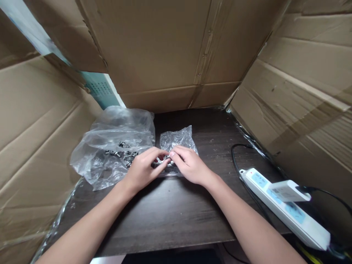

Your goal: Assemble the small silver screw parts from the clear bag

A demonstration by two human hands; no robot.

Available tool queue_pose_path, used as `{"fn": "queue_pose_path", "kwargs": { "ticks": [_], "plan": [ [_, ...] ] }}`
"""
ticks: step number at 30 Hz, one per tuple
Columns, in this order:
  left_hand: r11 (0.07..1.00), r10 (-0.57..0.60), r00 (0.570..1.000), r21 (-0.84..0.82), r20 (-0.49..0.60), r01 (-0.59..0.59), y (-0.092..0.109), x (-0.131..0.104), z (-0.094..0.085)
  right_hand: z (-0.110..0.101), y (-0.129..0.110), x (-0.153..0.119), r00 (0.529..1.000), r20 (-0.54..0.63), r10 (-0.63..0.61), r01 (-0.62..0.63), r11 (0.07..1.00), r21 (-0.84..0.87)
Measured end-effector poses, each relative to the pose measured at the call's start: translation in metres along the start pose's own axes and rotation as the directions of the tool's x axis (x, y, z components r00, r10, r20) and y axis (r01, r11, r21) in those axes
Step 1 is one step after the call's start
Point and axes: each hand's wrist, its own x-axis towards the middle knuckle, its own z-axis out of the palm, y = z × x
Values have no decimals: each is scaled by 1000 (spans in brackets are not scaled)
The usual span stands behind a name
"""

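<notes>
Where the left hand (144,163) and right hand (190,164) meet over the tabletop (165,209), a small metal piece (167,157) sits between the fingertips. Right hand: thumb closed against fingers, pinching the piece. Left hand: curled, thumb and index bent toward the same piece with a gap behind the tips; can't tell if they actually grip it. Exact shape of the piece: too small to read.

Small clear plastic bag (178,138) lies just behind the hands, partly covered by them, shiny bits showing at its near side. Larger clear plastic bag (121,126) is left of it, crumpled, with a pile of loose metal parts (123,153) at its near side, next to the left hand.

Right side, well apart from the hands: white power strip (310,225), set at a slant, white adapter (287,191) plugged in, black cable (233,157) looping beside it. Cardboard walls (159,47) at back and both sides.
</notes>
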Motion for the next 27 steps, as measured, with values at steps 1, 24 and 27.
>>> {"fn": "queue_pose_path", "kwargs": {
  "ticks": [1,24,27],
  "plan": [
    [1000,-4,1000,4,6,4,0,0,0,0,0,0,1000,1,8,-8,1000,-6],
    [1000,-14,1000,0,10,14,1,-1,2,0,-2,-1,999,20,42,-42,999,0],
    [1000,-15,1000,11,15,15,1,-1,2,1,-1,-1,999,30,38,-37,999,-25]
  ]
}}
